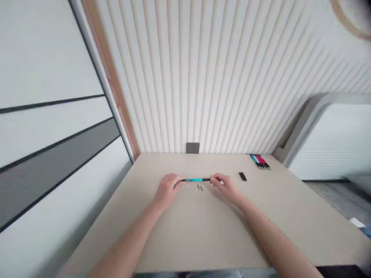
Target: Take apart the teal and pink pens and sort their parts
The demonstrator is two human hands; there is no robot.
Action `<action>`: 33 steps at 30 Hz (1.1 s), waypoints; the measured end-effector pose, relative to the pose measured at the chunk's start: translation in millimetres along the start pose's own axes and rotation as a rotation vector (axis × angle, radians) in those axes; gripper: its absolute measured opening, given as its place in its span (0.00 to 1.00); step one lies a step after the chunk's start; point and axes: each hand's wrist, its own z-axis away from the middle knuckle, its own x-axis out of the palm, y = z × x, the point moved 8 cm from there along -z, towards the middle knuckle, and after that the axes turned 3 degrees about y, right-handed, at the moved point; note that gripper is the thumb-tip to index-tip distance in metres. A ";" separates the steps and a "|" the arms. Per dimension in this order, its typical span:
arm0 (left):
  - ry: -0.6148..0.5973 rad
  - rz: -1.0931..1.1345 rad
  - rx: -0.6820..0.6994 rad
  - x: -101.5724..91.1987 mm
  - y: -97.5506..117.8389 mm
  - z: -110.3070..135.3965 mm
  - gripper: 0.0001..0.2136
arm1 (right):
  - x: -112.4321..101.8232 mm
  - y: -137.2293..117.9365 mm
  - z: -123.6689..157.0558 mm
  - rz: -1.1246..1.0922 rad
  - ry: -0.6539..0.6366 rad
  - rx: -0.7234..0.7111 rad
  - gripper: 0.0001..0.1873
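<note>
A blue and black pen (194, 180) is held level above the beige table (185, 231), between both hands. My left hand (168, 189) pinches its left end with closed fingers. My right hand (225, 186) grips its right end, fingers closed too. Just below the pen, a few tiny pen parts (198, 188) lie loose on the table.
A bundle of several pens (260, 161), blue, red and black, lies at the table's far right corner. Small black pen pieces (242, 176) sit to the right of my right hand. A grey wall socket (192, 148) is on the slatted wall behind. A white cabinet (333, 139) stands to the right.
</note>
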 end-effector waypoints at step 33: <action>-0.082 0.898 -0.443 26.2 31.3 0.9 0.32 | 74.1 -50.4 35.5 -0.067 -0.363 -0.158 0.14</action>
